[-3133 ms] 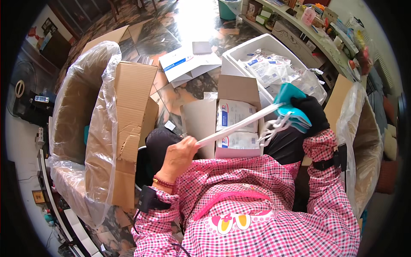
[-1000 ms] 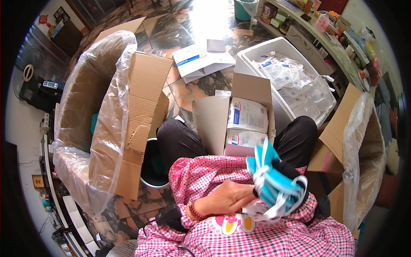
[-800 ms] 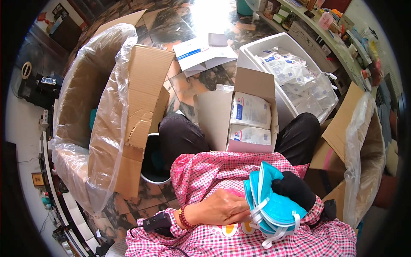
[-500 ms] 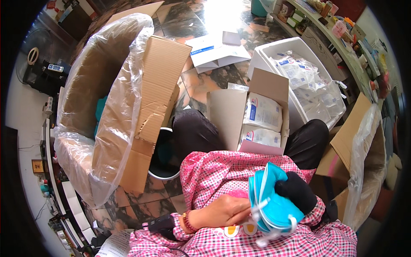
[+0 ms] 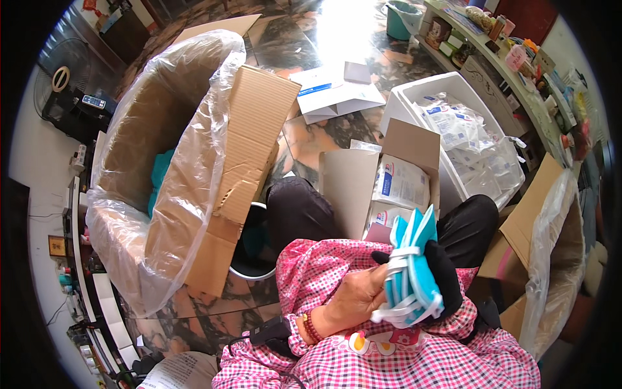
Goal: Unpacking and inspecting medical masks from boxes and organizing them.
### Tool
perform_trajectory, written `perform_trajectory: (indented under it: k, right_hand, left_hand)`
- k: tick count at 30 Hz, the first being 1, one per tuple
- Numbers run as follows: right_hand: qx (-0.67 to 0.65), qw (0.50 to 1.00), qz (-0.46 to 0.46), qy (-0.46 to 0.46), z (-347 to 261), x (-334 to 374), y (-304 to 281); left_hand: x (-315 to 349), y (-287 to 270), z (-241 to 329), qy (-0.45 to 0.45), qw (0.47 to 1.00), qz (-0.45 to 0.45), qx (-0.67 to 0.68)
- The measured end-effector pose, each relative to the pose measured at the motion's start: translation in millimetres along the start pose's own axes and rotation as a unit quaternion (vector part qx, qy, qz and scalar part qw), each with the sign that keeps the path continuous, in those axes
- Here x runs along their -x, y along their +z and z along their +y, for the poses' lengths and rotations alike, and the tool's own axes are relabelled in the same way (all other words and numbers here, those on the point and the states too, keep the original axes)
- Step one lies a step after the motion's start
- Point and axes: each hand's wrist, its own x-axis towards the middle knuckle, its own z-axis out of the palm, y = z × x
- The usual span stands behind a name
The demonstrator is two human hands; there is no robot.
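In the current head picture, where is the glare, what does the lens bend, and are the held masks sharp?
Head view: glare washes out the floor at top centre; head view: the long shelf at right curves toward the rim; head view: the turquoise masks look fairly sharp.
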Motion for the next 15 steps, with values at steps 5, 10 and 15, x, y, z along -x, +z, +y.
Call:
perform_trajectory:
  k: [5, 10, 15]
  right_hand:
    - [0.306, 0.947, -0.058, -0.077, -4.1, 12.9, -3.7]
    - [0.510, 0.844, -0.138, -0.093, -8.6, 33.1, 0.5]
    - [0.550, 0.813, -0.145, -0.122, -22.8, 47.6, 4.5]
  left_hand:
    - [-6.4, -9.4, 29.6, 0.070, 0.984, -0.091, -0.137]
    - [22.9, -18.1, 34.0, 0.087, 0.955, -0.214, -0.184]
    - [51.8, -25.0, 44.6, 0.000, 0.967, -0.236, -0.092]
